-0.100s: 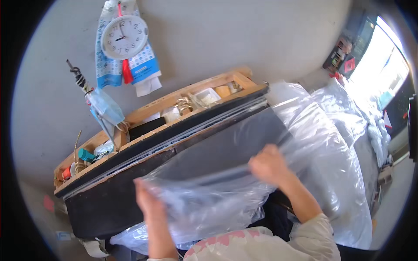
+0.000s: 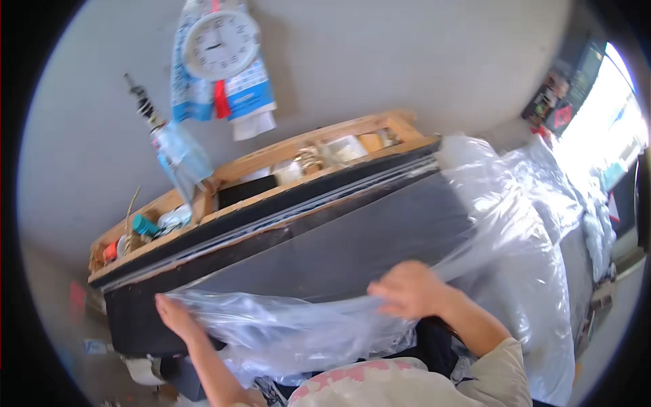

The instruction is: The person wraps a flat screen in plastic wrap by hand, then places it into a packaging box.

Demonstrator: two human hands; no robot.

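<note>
A wide sheet of clear plastic film point(image 2: 291, 332) stretches between my two hands, its gathered edge bunched along the near side. My left hand point(image 2: 178, 317) is closed on the film's left end, over the dark worktop point(image 2: 146, 315). My right hand point(image 2: 410, 290), slightly blurred, grips the same film at the right, fingers pointing left. Behind the hands, a smooth layer of the film lies over the dark surface. To the right, the film runs on into a large shiny heap point(image 2: 522, 298) that drapes over the right side.
Along the back runs a wooden tray point(image 2: 298, 146) with a teal spool-like item point(image 2: 144, 225), twine and small boxes. A metal strip point(image 2: 271, 220) borders the worktop. A clock point(image 2: 222, 45) and printed bags hang on the wall. A bright window point(image 2: 603, 102) is at right.
My left hand has moved left and my right hand slightly left and down, spreading the film wider between them. The view has shifted a little.
</note>
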